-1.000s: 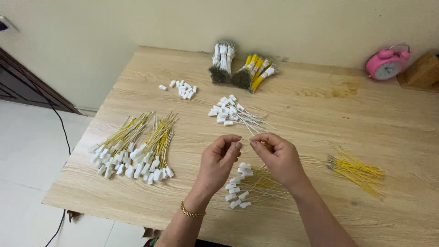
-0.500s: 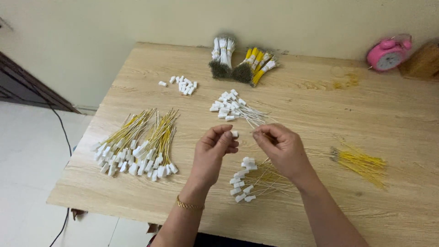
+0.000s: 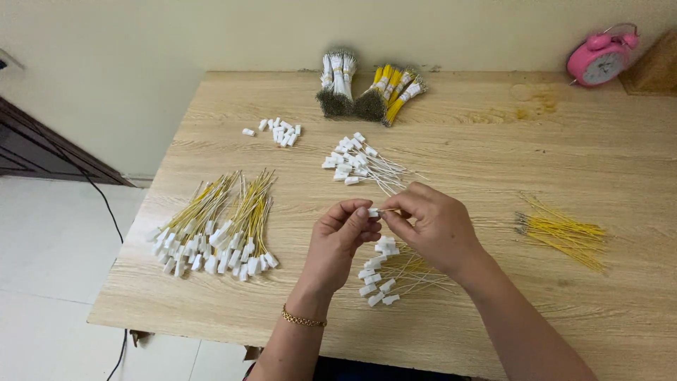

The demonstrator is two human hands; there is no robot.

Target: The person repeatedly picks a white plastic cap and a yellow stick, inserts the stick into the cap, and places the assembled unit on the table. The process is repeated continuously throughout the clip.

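Note:
My left hand (image 3: 343, 240) pinches a small white plastic connector (image 3: 372, 212) between thumb and fingers. My right hand (image 3: 431, 224) pinches a thin wire right beside that connector, its end meeting it; the wire's colour is hard to tell. Both hands hover above the wooden table (image 3: 493, 141). Under them lies a small pile of yellow and white wires with white connectors (image 3: 384, 276). Beyond my hands sits a bunch of white wires with connectors (image 3: 356, 162).
A big heap of yellow wires with white connectors (image 3: 215, 233) lies at the left. Loose white connectors (image 3: 278, 131) sit further back. Bare yellow wires (image 3: 560, 231) lie at the right. Bundled wire bunches (image 3: 367, 88) and a pink alarm clock (image 3: 601, 58) stand by the wall.
My hands came apart briefly, then closed together again, and the wire end now meets the connector. The view has shifted slightly.

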